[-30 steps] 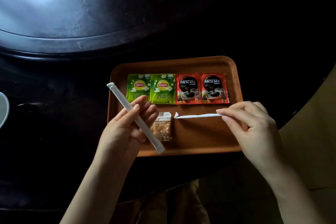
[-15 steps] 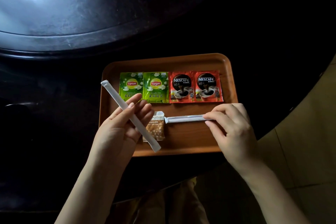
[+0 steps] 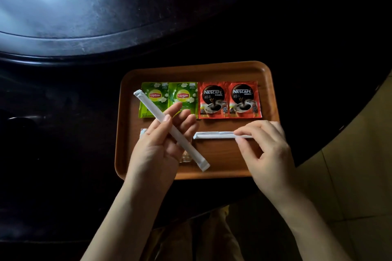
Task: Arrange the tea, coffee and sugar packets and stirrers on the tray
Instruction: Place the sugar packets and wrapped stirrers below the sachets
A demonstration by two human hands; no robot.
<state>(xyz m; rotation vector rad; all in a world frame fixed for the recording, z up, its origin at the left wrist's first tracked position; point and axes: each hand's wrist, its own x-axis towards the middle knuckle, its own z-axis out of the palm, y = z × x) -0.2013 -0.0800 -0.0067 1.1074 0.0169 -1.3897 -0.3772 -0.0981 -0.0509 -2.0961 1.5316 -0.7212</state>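
Brown tray [image 3: 267, 82] sits at centre frame on a dark table [image 3: 63, 144], near its lower right edge. Along the upper part of the tray, a row of four flat packets, edges touching or just overlapping: two green tea packets [image 3: 167, 99] with yellow-red round logos on the left, two red coffee packets [image 3: 229, 99] with black circles and a cup picture on the right. All face up, upright, neatly squared.

Left hand [image 3: 157, 148] over the lower left of the tray, palm up-ish, thumb and fingers closed on a white paper-wrapped stirrer [image 3: 148, 106]. This one runs diagonally, crimped top end over the left tea packet, lower end near the tray's bottom rim. Held off the tray.

Right hand [image 3: 267, 150] at lower right of the tray, thumb and forefinger pinching a second white stirrer [image 3: 212, 135], lying horizontal just below the coffee packets. Cannot tell if it touches the tray surface.

Sugar packet [image 3: 185, 158] mostly hidden under the left hand; only a sliver with brownish granules shows, plus a pale corner at the hand's left side.
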